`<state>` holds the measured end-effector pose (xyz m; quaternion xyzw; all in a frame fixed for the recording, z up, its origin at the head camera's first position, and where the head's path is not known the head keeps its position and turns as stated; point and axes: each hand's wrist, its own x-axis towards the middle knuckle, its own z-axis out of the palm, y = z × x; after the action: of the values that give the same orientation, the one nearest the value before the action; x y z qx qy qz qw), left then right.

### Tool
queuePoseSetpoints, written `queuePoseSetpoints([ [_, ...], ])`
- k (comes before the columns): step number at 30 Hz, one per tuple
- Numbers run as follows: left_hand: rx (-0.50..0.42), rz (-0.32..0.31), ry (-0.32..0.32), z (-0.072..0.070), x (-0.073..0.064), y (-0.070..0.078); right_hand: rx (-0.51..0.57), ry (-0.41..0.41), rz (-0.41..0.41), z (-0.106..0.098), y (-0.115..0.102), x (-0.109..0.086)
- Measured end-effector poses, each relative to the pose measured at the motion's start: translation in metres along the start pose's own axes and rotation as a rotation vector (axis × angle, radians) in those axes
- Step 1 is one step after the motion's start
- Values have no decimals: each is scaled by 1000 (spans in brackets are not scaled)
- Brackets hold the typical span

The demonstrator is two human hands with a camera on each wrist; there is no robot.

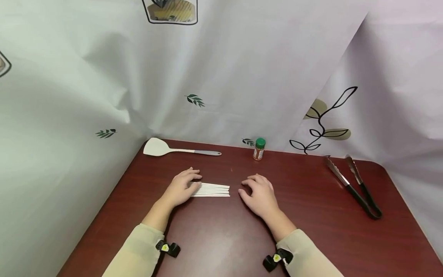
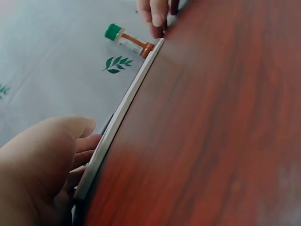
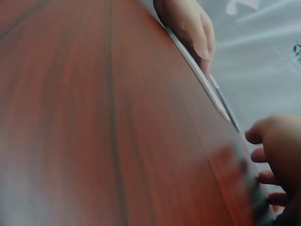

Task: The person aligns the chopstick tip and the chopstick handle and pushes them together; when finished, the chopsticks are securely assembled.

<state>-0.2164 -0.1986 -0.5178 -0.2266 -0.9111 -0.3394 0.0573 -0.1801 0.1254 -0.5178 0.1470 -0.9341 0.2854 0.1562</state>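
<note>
Several thin white sticks (image 1: 215,190) lie side by side on the table, pointing left to right. Over their left end rests my left hand (image 1: 181,187), fingers relaxed and thumb beside the sticks. In the left wrist view the sticks (image 2: 123,106) appear edge-on, with the left hand (image 2: 42,157) right at their near end. My right hand (image 1: 261,195) is just beyond their right end, fingers loosely bent and holding nothing. The right wrist view shows a gap between the right hand (image 3: 282,150) and the tips of the sticks (image 3: 200,73).
A white spatula (image 1: 157,147) with a grey handle lies along the back left edge. Behind the right hand stands a small green-capped spice bottle (image 1: 258,149). Tongs (image 1: 356,188) with black handles lie spread at the right. A printed white cloth (image 1: 225,69) hangs behind the dark red table (image 1: 221,238).
</note>
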Motion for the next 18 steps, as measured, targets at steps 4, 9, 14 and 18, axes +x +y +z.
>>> queuePoseSetpoints([
  [4,-47,2,55,0,-3,-5,-9,41,-1,13,-14,10],
  [9,-47,2,35,2,-5,-5,30,30,5,26,-26,16],
  [14,-30,8,59,3,-6,-3,73,28,-7,31,-32,16],
  [18,-22,24,76,4,-6,-3,77,37,-2,32,-34,13],
])
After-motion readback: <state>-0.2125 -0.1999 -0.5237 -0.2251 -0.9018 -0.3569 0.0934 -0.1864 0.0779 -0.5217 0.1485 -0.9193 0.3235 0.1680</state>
